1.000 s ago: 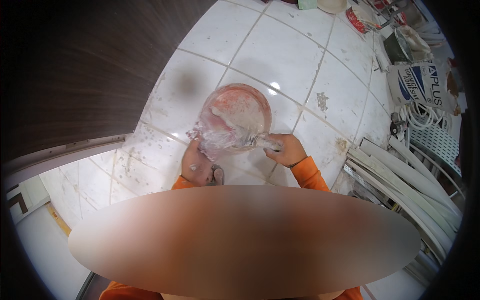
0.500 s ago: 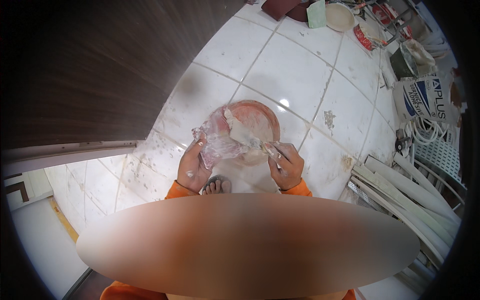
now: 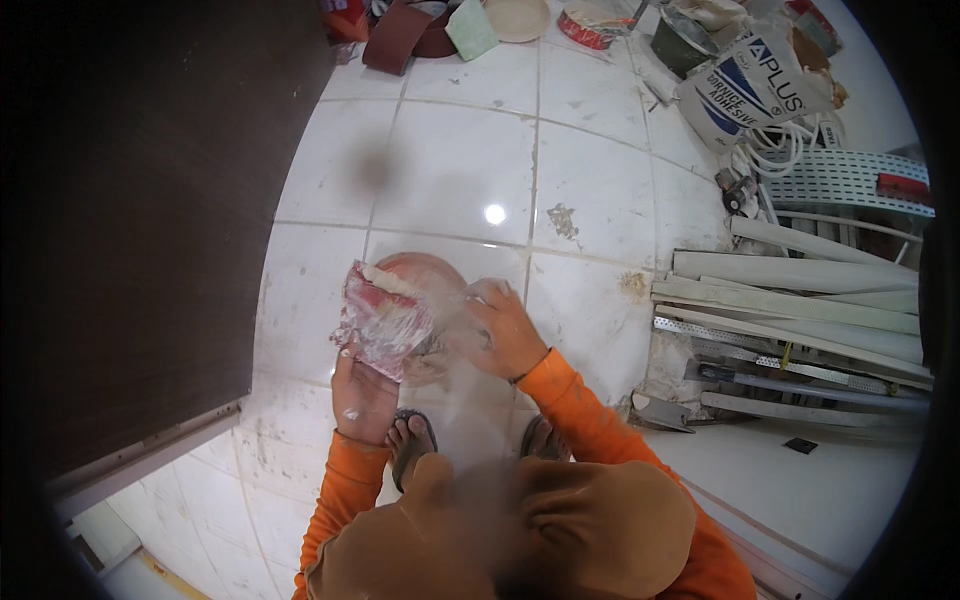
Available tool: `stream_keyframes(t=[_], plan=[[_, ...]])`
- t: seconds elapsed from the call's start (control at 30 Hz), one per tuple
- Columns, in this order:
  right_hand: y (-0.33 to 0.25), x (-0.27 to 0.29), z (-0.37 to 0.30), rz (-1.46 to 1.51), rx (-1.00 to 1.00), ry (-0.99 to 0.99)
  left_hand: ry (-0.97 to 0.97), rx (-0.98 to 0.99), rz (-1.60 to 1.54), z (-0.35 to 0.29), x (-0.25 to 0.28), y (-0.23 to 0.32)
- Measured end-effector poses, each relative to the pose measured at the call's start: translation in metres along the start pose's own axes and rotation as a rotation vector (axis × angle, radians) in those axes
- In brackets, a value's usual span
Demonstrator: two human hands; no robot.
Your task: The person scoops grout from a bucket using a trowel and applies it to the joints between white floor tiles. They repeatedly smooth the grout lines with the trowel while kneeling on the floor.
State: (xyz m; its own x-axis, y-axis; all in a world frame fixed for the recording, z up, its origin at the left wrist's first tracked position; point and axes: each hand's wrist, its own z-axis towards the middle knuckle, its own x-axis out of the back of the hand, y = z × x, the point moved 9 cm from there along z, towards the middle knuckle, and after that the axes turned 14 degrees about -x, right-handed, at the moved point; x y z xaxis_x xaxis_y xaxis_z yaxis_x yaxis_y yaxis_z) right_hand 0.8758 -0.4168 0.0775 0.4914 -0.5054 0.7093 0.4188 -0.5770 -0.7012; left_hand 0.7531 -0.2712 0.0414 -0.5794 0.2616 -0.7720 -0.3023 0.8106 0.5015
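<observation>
Head view: the left hand [image 3: 366, 397], palm up at the near left of a reddish round bowl [image 3: 436, 266], has its thumb and fingers closed around the lower edge of a smeared, crumpled plastic piece [image 3: 385, 325]. This piece is pink and whitish, with a thick pale strip of paste along its upper edge, and it hangs over the left part of the bowl, covering much of it. The right hand [image 3: 508, 325] is at the bowl's right side with its fingers bent inward; blur there hides the fingertips, so whether they pinch anything cannot be told. Both forearms wear orange sleeves [image 3: 345, 490]. The bowl is on white floor tiles [image 3: 455, 150], just beyond two sandalled feet [image 3: 413, 440]. At the left rises a dark brown panel [image 3: 150, 220]. To the right lie long pale strips [image 3: 790, 270] in a pile, with a coiled white cable [image 3: 783, 152] and a white-and-blue sack [image 3: 750, 85] farther off. Near the sack is a dark green bucket [image 3: 682, 47]; along the far edge are a red tub [image 3: 588, 28], a cream round dish [image 3: 517, 18], a light green piece [image 3: 471, 28] and brown sheets [image 3: 395, 40]
</observation>
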Motion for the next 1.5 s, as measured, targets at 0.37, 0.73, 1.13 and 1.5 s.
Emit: stream_keyframes(t=[0.37,0.73,1.13,1.5], plan=[[0.088,-0.007,0.013,1.572,-0.696,0.165,-0.267,0.328,0.513,0.029,-0.047,-0.118],[0.372,0.262,0.094,0.647,-0.854,0.562,0.115,-0.550,1.252,0.052,0.082,0.111],[0.444,0.358,0.208,-0.377,-0.973,0.271,0.319,-0.469,1.350,0.022,0.152,0.120],[0.452,0.226,0.308,-0.762,-0.915,0.071,0.379,-0.363,1.344,-0.038,0.185,0.139]])
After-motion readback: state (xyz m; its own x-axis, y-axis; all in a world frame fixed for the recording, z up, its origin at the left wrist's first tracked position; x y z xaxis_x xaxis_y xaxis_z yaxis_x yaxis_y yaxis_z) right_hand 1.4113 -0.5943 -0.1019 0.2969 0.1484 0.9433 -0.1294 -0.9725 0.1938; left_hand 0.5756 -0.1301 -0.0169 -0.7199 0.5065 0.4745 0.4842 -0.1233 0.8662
